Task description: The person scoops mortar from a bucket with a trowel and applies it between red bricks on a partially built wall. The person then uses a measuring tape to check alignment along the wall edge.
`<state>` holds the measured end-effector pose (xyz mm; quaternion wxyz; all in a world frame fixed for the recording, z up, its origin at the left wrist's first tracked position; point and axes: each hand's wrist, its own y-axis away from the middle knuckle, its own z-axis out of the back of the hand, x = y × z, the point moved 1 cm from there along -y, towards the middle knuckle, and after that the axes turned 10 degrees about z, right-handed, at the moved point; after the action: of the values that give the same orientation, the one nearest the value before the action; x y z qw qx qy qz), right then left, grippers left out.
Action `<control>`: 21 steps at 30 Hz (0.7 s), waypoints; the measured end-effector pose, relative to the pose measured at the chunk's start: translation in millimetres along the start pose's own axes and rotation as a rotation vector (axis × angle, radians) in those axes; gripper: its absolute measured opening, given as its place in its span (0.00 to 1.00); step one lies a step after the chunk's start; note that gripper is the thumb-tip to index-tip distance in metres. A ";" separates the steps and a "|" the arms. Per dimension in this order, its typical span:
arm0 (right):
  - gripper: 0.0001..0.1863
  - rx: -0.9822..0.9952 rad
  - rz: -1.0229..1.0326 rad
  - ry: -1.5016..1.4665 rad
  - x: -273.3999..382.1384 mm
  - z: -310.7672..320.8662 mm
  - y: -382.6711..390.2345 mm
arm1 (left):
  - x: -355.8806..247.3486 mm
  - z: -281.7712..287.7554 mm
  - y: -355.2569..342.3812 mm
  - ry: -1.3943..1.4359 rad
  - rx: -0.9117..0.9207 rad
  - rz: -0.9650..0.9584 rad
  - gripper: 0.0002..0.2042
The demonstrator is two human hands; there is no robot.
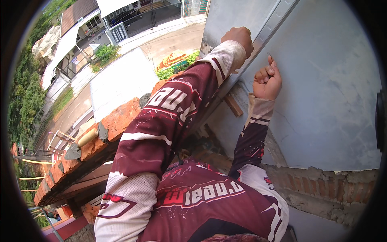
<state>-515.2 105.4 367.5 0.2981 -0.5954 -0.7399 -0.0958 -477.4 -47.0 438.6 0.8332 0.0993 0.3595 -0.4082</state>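
Note:
A long metal channel (270,25) runs diagonally along a large grey panel (326,80). My left hand (237,45) is raised beside the channel at top centre, back toward the camera, fingers curled closed; what they hold, if anything, is hidden. Lower and to its right, my right hand (267,78) is against or just in front of the panel, fingers curled and pinching a small thin bent piece, like a wire (269,55). A short piece of wood (232,105) lies below, between my forearms.
A rough brick ledge (117,117) with mortar and a beige cylinder (87,137) borders a drop on the left, with a street, houses and trees beyond. A broken-edged brick wall (322,187) runs below the panel on the right.

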 end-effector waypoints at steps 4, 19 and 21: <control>0.12 0.003 0.010 0.033 -9.4 -6.2 7.1 | 3.2 1.6 11.1 -0.110 -0.003 -0.085 0.11; 0.12 -0.013 -0.011 -0.033 -8.0 7.1 7.3 | 12.4 -1.8 5.9 -0.050 -0.077 -0.175 0.14; 0.12 -0.021 -0.005 -0.047 -11.5 3.6 10.7 | 12.8 -0.4 8.9 -0.025 -0.131 -0.222 0.13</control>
<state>-505.0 100.6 355.9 0.2741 -0.5986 -0.7473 -0.0900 -465.7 -48.8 428.4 0.7921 -0.0010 0.3836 -0.4748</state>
